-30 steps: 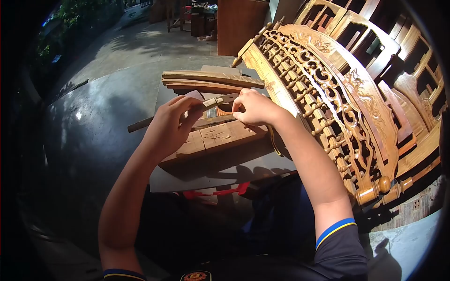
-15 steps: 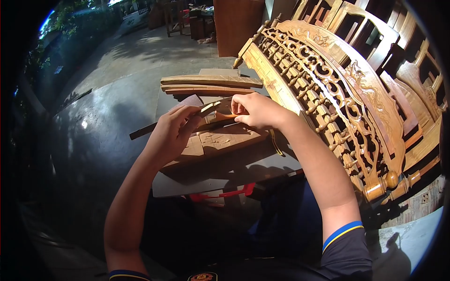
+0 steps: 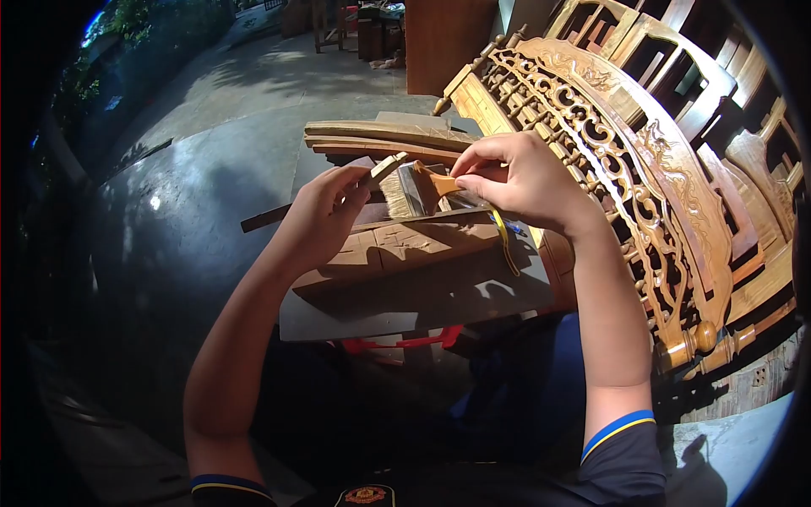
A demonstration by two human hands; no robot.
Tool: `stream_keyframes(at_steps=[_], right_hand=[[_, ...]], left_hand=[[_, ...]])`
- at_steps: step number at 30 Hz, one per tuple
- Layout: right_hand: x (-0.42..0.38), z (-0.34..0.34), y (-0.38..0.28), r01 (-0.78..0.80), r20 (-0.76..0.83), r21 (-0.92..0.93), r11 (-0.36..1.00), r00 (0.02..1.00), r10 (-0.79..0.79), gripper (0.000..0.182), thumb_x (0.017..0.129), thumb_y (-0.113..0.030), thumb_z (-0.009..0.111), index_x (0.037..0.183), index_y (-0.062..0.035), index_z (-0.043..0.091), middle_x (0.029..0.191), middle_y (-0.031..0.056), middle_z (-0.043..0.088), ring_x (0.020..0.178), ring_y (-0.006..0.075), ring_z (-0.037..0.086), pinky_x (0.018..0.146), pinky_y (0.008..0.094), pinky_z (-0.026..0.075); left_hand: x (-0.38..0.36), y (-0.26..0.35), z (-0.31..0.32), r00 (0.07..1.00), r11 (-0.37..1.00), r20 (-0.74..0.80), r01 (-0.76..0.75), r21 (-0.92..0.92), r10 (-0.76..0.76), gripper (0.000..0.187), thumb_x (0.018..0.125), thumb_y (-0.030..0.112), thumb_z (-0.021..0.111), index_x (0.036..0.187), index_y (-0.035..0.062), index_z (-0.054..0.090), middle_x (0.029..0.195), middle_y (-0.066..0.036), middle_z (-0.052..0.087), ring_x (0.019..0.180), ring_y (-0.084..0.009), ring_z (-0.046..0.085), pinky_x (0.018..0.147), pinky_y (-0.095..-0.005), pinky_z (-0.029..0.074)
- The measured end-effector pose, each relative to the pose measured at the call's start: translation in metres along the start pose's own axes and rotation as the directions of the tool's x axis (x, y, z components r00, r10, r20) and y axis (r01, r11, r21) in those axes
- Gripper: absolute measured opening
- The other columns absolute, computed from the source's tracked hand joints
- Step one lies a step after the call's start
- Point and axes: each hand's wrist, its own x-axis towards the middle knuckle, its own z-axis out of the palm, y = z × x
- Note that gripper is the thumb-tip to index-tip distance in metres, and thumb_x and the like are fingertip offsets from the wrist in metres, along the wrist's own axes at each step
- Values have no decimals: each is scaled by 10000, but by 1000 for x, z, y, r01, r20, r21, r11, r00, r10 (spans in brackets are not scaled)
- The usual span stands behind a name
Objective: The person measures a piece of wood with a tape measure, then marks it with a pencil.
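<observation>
My right hand (image 3: 517,176) pinches the orange wooden handle of a wide flat paintbrush (image 3: 414,189), its metal band and pale bristles turned toward my left hand. My left hand (image 3: 332,203) is closed around a narrow wooden strip (image 3: 265,220), whose dark end sticks out to the left while a pale end shows above the fingers. The bristles are close beside that strip. Below both hands, a brown wooden piece (image 3: 397,245) with marks on its face lies on a grey board (image 3: 380,314).
Several long wooden strips (image 3: 389,133) are stacked at the board's far side. A yellow band (image 3: 506,241) hangs near my right wrist. Carved wooden furniture panels (image 3: 629,139) lean along the right. Something red (image 3: 405,341) shows under the board's near edge.
My right hand has moved right and up with the paintbrush, so its bristles and metal band now show. My left hand still holds the strip. The view has shifted slightly.
</observation>
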Motion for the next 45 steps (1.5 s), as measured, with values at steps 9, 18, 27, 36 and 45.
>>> stream_keyframes(at_steps=[9,18,27,36,45], right_hand=[[-13,-7,-25,136,-282,228,964,957,-68,173,896,-11,871,1031,-3,764,921,46,782,877,89,743,792,231,596],[-37,7,-48,323,-538,200,925,825,-172,202,904,-85,888,1077,-15,810,970,104,822,895,126,787,780,246,604],[-33,22,-45,431,-565,-257,865,659,-496,155,912,-89,863,1034,-13,805,866,103,753,718,203,740,624,307,559],[-17,34,-4,330,-582,-86,940,750,-316,135,963,-82,817,1078,-11,823,962,103,775,831,160,753,752,278,596],[-20,28,8,389,-542,77,918,789,-289,168,964,-129,838,1077,-6,818,1008,103,786,861,158,778,780,275,611]], left_hand=[[1,12,0,983,950,79,180,-256,-166,444,1112,139,624,1540,38,569,1118,-21,693,826,-79,583,720,-269,526],[-6,39,0,973,904,32,223,-364,-227,474,1120,126,605,1584,55,542,1051,-45,666,664,-62,544,550,-220,460],[-1,26,-2,941,789,252,327,-520,-225,530,1120,124,533,1637,37,453,979,-20,590,566,-60,426,495,-228,387],[8,15,12,955,799,69,280,-533,-289,509,1101,75,582,1606,55,518,937,-24,596,617,-65,523,532,-226,451],[16,14,21,948,627,163,304,-717,-273,602,1087,56,571,1670,86,421,1124,-65,653,782,-94,566,631,-220,466]])
